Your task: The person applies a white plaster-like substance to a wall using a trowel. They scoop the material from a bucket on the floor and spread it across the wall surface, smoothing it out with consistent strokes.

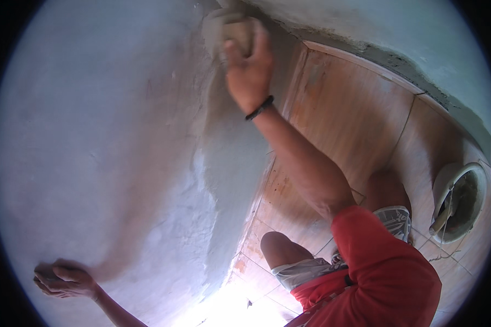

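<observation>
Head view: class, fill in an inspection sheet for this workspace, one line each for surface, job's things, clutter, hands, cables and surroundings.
Surface: pale wall with a strip of wet grey plaster beside the floor edge.
Job's things: greyish float or sponge pressed to the wall.
Clutter: white bucket on the floor, a tool handle standing in it.
Hands: right hand grips the float; left hand is closed, against the wall.
Cables: nothing seen.
Surroundings: brown tiled floor; the person's bare knees, patterned shorts, red shirt.
</observation>
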Demonstrator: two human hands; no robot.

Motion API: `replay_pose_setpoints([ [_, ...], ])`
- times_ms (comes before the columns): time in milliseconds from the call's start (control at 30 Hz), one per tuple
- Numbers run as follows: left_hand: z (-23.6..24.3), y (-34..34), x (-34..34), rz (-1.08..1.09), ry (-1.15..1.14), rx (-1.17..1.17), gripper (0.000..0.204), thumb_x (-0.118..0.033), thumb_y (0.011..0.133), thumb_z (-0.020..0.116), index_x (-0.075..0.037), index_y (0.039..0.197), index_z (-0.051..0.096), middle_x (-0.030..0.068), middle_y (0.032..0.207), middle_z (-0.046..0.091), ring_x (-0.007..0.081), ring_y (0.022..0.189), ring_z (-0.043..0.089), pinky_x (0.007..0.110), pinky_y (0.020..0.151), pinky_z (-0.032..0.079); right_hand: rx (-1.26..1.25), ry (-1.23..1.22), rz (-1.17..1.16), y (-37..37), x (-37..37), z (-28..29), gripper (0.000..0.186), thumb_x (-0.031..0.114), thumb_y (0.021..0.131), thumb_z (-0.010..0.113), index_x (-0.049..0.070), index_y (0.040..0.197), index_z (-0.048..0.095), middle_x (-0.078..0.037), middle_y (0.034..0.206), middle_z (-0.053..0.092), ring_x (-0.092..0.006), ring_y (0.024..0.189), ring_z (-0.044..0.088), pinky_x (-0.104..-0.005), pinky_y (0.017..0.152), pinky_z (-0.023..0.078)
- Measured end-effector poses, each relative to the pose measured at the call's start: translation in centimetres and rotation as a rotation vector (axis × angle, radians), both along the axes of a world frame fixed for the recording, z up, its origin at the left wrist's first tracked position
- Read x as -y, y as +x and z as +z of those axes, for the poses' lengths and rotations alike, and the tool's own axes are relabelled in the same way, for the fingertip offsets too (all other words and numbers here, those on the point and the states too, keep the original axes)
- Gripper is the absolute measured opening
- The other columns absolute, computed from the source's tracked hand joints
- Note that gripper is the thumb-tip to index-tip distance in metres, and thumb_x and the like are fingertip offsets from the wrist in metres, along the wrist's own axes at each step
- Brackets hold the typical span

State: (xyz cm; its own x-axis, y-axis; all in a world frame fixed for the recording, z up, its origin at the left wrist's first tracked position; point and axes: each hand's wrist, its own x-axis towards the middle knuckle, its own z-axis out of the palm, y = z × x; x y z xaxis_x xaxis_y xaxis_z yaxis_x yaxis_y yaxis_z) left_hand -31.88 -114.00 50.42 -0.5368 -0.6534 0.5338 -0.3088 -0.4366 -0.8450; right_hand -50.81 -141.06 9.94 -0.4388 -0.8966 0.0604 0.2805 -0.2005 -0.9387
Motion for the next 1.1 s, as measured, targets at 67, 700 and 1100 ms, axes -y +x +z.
replay_pose_setpoints([
  [67, 0.0, -0.1, 0.1, 0.003, 0.002, 0.007, 0.055, -0.048, 0.096, 0.036, -0.010, 0.137, 0.038, 0.0149, 0.135, 0.041, 0.0310, 0.126, 0.037, 0.051, 0.099, 0.033, -0.211, -0.310, 0.034, 1.0, -5.0, 0.7, 0.055, 0.024, 0.089, 0.059, -0.006, 0.130, 0.037, -0.022, 0.118, 0.055, -0.0293, 0.106, 0.055, -0.0382, 0.087, 0.047],
  [700, -0.4, -0.1, 0.2, 0.007, -0.001, 0.015, 0.053, -0.045, 0.096, 0.038, -0.012, 0.138, 0.037, 0.0132, 0.136, 0.039, 0.0304, 0.124, 0.039, 0.050, 0.097, 0.036, 0.046, 0.002, -0.088, -0.9, 2.2, -3.2, 0.051, 0.023, 0.086, 0.061, -0.006, 0.125, 0.045, -0.022, 0.111, 0.056, -0.0344, 0.102, 0.056, -0.0425, 0.088, 0.044],
  [1100, 0.5, 0.1, -0.4, 0.043, -0.014, 0.064, 0.055, -0.048, 0.097, 0.035, -0.012, 0.138, 0.037, 0.0136, 0.135, 0.041, 0.0311, 0.123, 0.040, 0.050, 0.096, 0.037, -0.314, -0.473, -0.148, -2.9, 4.8, -1.2, 0.051, 0.016, 0.084, 0.064, 0.000, 0.128, 0.045, -0.020, 0.106, 0.059, -0.0362, 0.100, 0.056, -0.0420, 0.089, 0.045],
])
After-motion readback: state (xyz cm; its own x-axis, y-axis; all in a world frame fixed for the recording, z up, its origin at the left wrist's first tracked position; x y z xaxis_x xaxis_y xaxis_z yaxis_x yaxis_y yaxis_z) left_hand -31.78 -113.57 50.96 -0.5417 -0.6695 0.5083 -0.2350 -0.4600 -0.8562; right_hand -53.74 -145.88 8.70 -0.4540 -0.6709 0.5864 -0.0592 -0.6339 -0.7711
